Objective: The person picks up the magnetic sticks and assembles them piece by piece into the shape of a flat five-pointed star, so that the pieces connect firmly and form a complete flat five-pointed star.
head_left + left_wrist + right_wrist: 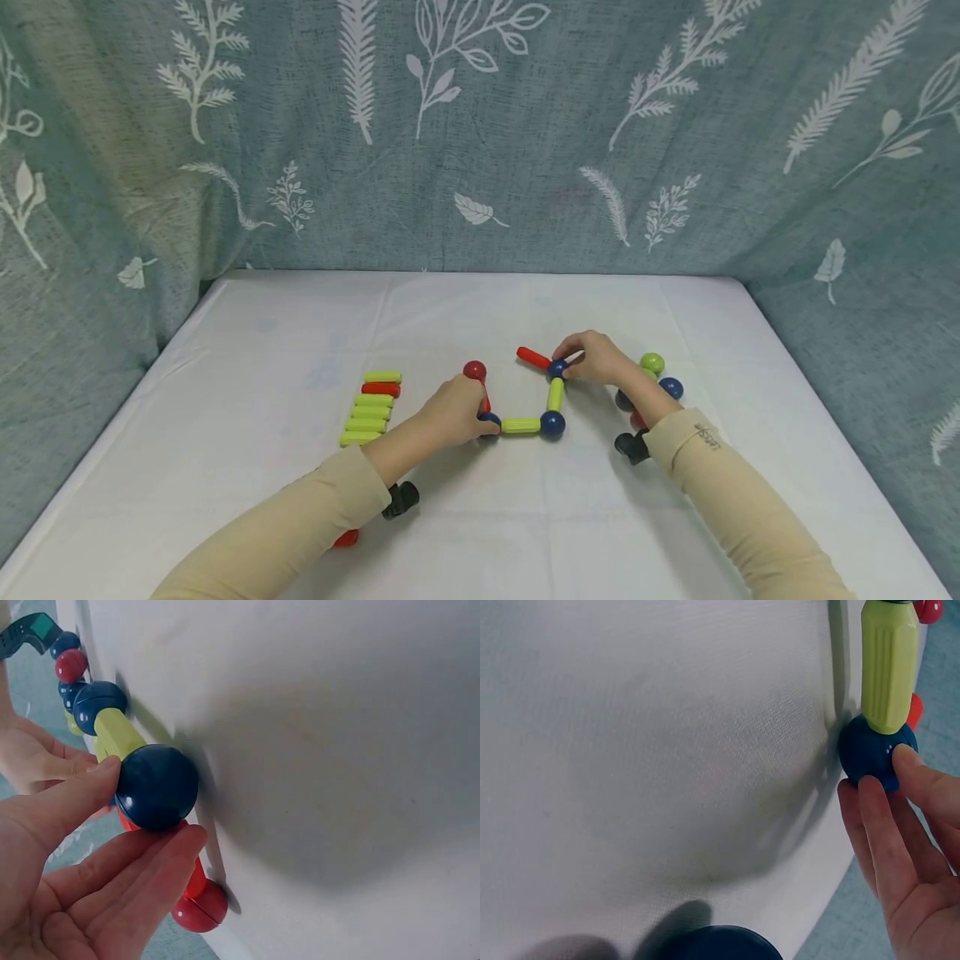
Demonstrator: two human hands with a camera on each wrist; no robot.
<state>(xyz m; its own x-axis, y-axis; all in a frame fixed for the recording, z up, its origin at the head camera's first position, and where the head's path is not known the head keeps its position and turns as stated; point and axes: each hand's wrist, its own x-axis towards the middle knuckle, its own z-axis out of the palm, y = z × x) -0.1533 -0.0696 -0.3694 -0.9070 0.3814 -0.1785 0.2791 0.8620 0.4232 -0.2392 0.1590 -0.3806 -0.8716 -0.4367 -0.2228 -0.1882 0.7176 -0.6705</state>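
Note:
A chain of toy rods and balls lies mid-table. My left hand [456, 412] pinches a blue ball [157, 787] at its left corner. From that ball a red rod [196, 879] leads to a red ball [475, 370], and a yellow-green rod [521, 426] leads to another blue ball [552, 424]. A second yellow-green rod [555, 395] runs from there to the far blue ball [874, 750], which my right hand [594, 358] pinches between thumb and fingers. A red rod [533, 358] points left from this far ball.
Left of the chain, yellow-green rods [369, 412] and a red rod [381, 389] lie in a column. Another red piece [346, 538] shows beside the left sleeve. Right of the right hand sit loose balls, including a green ball [652, 363] and a blue ball [671, 387], partly hidden by the forearm.

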